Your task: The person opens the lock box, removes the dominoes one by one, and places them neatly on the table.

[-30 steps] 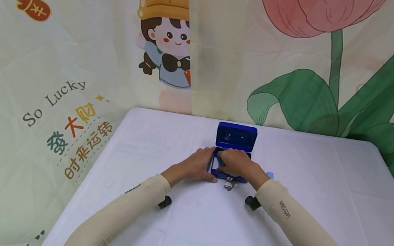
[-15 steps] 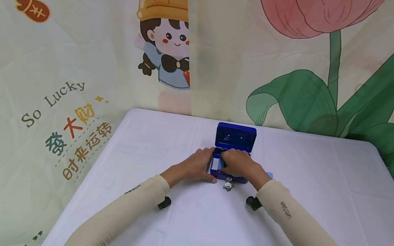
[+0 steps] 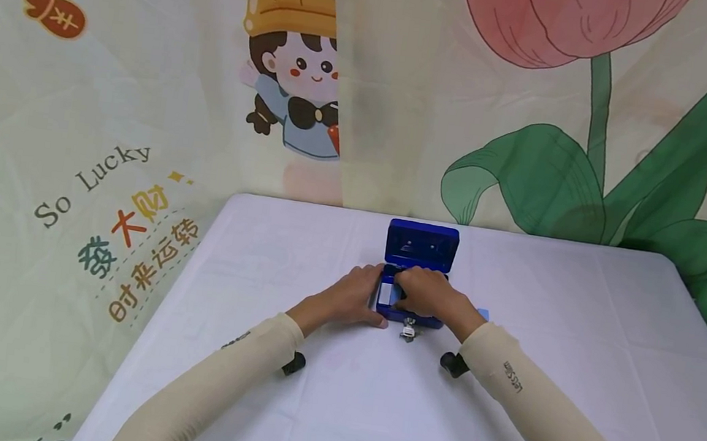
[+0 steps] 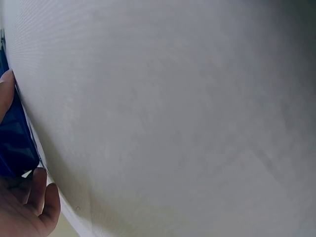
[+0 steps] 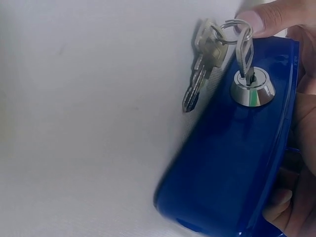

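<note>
A blue metal cash box [image 3: 385, 313] stands with its lid [image 3: 422, 244] raised. My left hand [image 3: 354, 295] grips its left side, thumb at the front corner and fingers at the back corner in the left wrist view. Over the right half of the box, my right hand [image 3: 429, 293] reaches inside with bent fingers; whatever they touch is hidden. Beside them, a white and light-blue flat piece [image 3: 385, 294] shows in the box. A key sits in the front lock [image 5: 253, 94], with another key [image 5: 210, 59] hanging from the same ring.
A small light-blue piece [image 3: 483, 314] lies on the white-covered table [image 3: 369, 414] to the right of the box, partly behind my right wrist. Black wrist cameras [image 3: 454, 365] hang under both forearms. A printed cloth backdrop [image 3: 402, 94] stands behind the table.
My right hand has shifted very slightly to the right within the box, and the light-blue area beside it looks different. The left hand has stayed on the box's side.
</note>
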Demonstrator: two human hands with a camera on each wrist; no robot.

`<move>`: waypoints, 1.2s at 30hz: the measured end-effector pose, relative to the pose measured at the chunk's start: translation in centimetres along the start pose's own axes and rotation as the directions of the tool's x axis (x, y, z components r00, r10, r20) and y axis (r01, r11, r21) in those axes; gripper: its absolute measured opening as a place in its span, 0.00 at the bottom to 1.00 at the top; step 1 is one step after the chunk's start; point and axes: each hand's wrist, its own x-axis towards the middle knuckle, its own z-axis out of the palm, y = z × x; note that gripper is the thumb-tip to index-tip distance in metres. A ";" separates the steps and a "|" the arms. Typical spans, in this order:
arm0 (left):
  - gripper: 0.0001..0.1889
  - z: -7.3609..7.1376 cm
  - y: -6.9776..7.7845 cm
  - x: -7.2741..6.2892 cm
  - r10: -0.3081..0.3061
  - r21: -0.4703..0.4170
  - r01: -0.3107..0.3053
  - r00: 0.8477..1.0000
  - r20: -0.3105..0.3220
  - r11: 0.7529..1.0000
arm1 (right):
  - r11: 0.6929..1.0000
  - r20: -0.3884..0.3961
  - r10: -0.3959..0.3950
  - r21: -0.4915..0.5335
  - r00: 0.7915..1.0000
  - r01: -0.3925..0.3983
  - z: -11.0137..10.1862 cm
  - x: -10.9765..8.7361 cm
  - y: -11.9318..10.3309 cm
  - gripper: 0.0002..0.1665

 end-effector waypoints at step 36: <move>0.61 0.1 0.2 0.6 0.005 0.008 -0.005 1.000 -0.019 1.000 | 1.000 0.002 0.002 0.022 1.000 -0.002 -1.0 -1.2 1.3 0.30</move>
